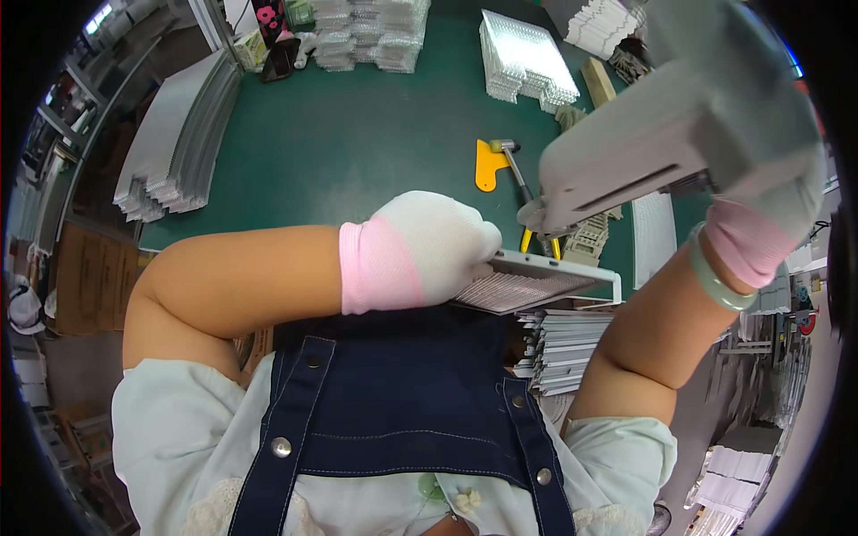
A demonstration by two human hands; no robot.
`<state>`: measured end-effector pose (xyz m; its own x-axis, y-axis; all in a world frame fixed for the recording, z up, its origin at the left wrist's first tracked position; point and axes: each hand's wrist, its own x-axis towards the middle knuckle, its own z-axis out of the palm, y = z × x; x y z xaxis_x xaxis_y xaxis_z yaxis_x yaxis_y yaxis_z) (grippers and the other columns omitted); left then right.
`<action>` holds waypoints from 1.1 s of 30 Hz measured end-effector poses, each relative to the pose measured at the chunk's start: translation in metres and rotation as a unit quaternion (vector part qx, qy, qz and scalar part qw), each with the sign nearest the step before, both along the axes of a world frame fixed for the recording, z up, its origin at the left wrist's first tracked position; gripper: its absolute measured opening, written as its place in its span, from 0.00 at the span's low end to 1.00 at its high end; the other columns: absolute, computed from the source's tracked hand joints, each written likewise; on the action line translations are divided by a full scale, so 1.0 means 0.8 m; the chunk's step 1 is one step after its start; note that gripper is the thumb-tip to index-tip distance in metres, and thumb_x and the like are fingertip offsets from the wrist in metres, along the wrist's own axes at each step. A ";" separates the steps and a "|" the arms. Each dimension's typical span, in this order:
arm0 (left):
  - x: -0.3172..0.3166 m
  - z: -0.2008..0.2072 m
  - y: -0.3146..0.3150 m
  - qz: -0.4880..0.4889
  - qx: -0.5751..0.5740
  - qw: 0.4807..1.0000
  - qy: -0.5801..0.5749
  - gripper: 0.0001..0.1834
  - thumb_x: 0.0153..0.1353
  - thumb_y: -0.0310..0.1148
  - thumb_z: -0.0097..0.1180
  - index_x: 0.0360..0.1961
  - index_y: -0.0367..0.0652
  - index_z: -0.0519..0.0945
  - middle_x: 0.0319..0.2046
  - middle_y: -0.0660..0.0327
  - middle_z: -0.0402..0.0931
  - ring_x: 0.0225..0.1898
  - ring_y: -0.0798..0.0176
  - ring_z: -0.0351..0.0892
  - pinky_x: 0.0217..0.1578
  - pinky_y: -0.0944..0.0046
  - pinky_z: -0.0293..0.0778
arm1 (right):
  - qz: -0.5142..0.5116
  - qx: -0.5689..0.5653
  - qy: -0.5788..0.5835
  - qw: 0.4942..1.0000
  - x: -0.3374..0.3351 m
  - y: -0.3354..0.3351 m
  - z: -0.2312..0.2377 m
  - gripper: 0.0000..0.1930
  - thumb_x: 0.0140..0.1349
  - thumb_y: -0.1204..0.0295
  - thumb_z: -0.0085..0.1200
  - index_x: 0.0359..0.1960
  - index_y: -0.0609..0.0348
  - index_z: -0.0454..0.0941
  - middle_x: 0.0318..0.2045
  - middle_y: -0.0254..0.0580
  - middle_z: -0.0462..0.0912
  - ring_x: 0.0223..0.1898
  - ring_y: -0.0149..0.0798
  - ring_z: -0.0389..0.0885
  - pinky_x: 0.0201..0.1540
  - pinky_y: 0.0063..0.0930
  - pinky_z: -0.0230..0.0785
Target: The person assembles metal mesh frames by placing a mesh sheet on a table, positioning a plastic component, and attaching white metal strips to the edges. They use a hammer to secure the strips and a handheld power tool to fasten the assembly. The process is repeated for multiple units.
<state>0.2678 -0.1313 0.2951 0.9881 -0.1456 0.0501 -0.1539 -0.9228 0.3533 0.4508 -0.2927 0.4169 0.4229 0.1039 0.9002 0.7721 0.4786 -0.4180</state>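
My left hand (433,246), in a white glove with a pink cuff, is closed on the left end of a framed mesh panel (527,284) with a light metal rim. The panel is tilted at the bench's near edge, close to my apron. On the right, my gloved right hand (795,201) is raised at the back of a bulky grey power tool (635,170), which is close to the camera and blurred. A long slot runs along its side, and a small round part sits at its front end, above the panel. The tool hides most of my right fingers.
On the green bench (313,143) lie a hammer (511,161), a yellow scraper (488,166) and yellow-handled pliers (541,243). Grey strips (183,134) are stacked at left. Mesh sheets (527,58) and wrapped stacks (366,31) stand behind. More panels (567,348) are piled below the front edge.
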 end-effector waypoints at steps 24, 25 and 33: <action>0.018 -0.028 -0.001 -0.015 -0.003 0.992 -0.122 0.09 0.61 0.38 0.56 0.35 0.46 0.81 0.28 0.53 0.80 0.35 0.47 0.82 0.38 0.49 0.77 | 0.110 -0.154 0.102 0.977 -0.010 0.033 -0.017 0.15 0.65 0.75 0.56 0.52 0.66 0.76 0.34 0.41 0.84 0.31 0.31 0.82 0.33 0.21 0.74; 0.021 -0.029 -0.002 -0.019 -0.009 0.991 -0.131 0.09 0.61 0.38 0.56 0.35 0.46 0.81 0.29 0.53 0.80 0.35 0.47 0.82 0.38 0.49 0.78 | 0.138 -0.153 0.129 0.970 -0.008 0.038 -0.018 0.15 0.65 0.75 0.56 0.52 0.66 0.77 0.33 0.40 0.84 0.30 0.31 0.82 0.33 0.21 0.74; 0.034 -0.046 0.008 -0.063 -0.001 0.988 -0.144 0.09 0.60 0.37 0.54 0.34 0.44 0.81 0.30 0.52 0.80 0.35 0.47 0.82 0.37 0.50 0.78 | 0.259 -0.159 0.198 0.932 0.001 0.044 -0.017 0.14 0.65 0.72 0.55 0.50 0.65 0.77 0.30 0.38 0.83 0.26 0.28 0.80 0.27 0.18 0.70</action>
